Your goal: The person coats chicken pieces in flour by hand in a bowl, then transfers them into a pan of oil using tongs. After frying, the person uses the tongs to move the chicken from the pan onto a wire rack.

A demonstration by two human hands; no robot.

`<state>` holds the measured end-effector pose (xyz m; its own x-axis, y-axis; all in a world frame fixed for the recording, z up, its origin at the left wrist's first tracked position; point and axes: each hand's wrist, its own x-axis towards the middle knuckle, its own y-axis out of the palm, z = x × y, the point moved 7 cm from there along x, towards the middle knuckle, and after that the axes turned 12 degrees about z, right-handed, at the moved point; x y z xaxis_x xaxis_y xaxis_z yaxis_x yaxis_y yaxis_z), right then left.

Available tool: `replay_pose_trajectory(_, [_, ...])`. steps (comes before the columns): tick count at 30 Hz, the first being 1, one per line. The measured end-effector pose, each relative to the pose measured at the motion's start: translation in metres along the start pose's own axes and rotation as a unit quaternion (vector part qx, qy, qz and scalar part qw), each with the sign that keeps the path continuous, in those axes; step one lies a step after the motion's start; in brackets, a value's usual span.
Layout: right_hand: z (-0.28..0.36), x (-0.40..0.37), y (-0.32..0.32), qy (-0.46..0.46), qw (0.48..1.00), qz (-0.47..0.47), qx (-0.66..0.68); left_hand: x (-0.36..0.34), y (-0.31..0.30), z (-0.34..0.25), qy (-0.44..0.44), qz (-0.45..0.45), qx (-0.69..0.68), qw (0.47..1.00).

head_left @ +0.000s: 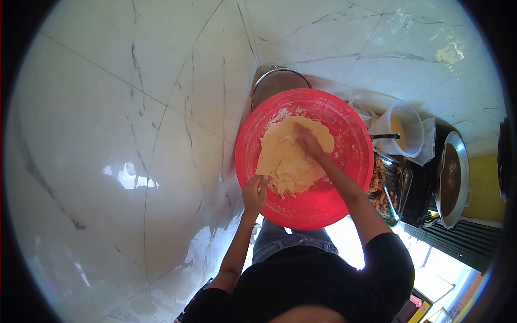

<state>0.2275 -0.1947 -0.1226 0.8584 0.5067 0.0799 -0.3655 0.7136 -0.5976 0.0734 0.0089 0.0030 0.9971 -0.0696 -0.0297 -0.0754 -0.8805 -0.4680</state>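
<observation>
A wide red basin (358,145) holds a mound of pale yellow floury mixture (291,159), with loose flour stuck to the basin's inner wall. At the mixture's lower left edge is my left hand (254,194), its fingers pinched together by the basin's rim; what lies between them is too small to make out. My right hand (307,140) reaches over the upper middle of the mixture. Its fingers are smeared by motion, and their shape does not show clearly.
Behind the basin stands a round metal-rimmed container (280,81). To the right are a clear plastic tub (412,129), a tray of brown fried-looking pieces (379,185) and a metal pan of brown liquid (455,177). Marbled tiled walls (107,97) enclose the left and back.
</observation>
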Motion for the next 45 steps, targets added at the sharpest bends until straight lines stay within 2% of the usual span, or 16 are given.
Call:
replay_pose_trajectory(2, [-0.030, -0.025, -0.037, 0.081, 0.982, -0.155, 0.066, 0.000, -0.001, -0.004, -0.001, 0.003, -0.002, 1.000])
replay_pose_trajectory(5, [-0.035, -0.049, -0.051, 0.124, 0.984, -0.104, 0.071, 0.000, -0.001, -0.007, 0.017, 0.001, -0.002, 1.000])
replay_pose_trajectory(8, [-0.040, -0.058, -0.024, 0.126, 0.977, -0.059, -0.162, -0.001, -0.001, -0.006, 0.014, 0.002, 0.011, 1.000])
replay_pose_trajectory(11, [-0.021, -0.059, 0.000, 0.158, 0.980, -0.053, -0.106, -0.002, -0.001, -0.005, 0.010, 0.001, -0.005, 1.000])
replay_pose_trajectory(14, [-0.004, -0.061, 0.014, 0.129, 0.987, -0.064, -0.077, -0.002, 0.000, -0.005, 0.001, 0.009, -0.009, 1.000])
replay_pose_trajectory(17, [-0.013, -0.068, 0.025, 0.129, 0.983, -0.115, 0.066, 0.006, 0.004, -0.011, -0.030, 0.041, 0.042, 0.998])
replay_pose_trajectory(20, [-0.018, -0.076, 0.022, 0.129, 0.980, -0.134, 0.072, 0.029, 0.024, 0.003, -0.049, 0.049, -0.060, 0.996])
replay_pose_trajectory(23, [-0.027, -0.073, 0.010, 0.160, 0.965, -0.186, 0.096, 0.056, 0.037, 0.002, -0.046, 0.055, -0.057, 0.996])
replay_pose_trajectory(26, [-0.002, -0.057, -0.003, 0.282, 0.935, -0.145, 0.160, 0.071, 0.053, 0.039, -0.074, 0.037, -0.085, 0.993])
replay_pose_trajectory(29, [0.023, -0.031, 0.002, 0.257, 0.948, -0.071, 0.173, 0.078, 0.065, 0.073, -0.107, 0.043, -0.052, 0.992])
replay_pose_trajectory(32, [0.031, -0.013, 0.008, 0.051, 0.990, -0.132, 0.026, 0.078, 0.067, 0.075, -0.116, 0.060, -0.044, 0.990])
replay_pose_trajectory(35, [0.034, -0.010, 0.007, 0.039, 0.994, -0.077, -0.066, 0.075, 0.070, 0.087, -0.146, 0.075, -0.014, 0.986])
replay_pose_trajectory(38, [0.011, -0.011, 0.023, 0.057, 0.993, -0.033, 0.102, 0.077, 0.078, 0.100, -0.156, 0.101, 0.001, 0.983])
replay_pose_trajectory(41, [0.019, -0.014, 0.021, 0.075, 0.987, -0.042, 0.137, 0.075, 0.078, 0.090, -0.161, 0.119, 0.040, 0.979])
replay_pose_trajectory(44, [0.008, -0.014, 0.027, 0.043, 0.997, -0.061, 0.026, 0.080, 0.086, 0.095, -0.186, 0.140, 0.115, 0.966])
replay_pose_trajectory(45, [0.008, -0.015, 0.025, 0.090, 0.994, -0.053, 0.044, 0.082, 0.086, 0.098, -0.184, 0.117, 0.143, 0.965])
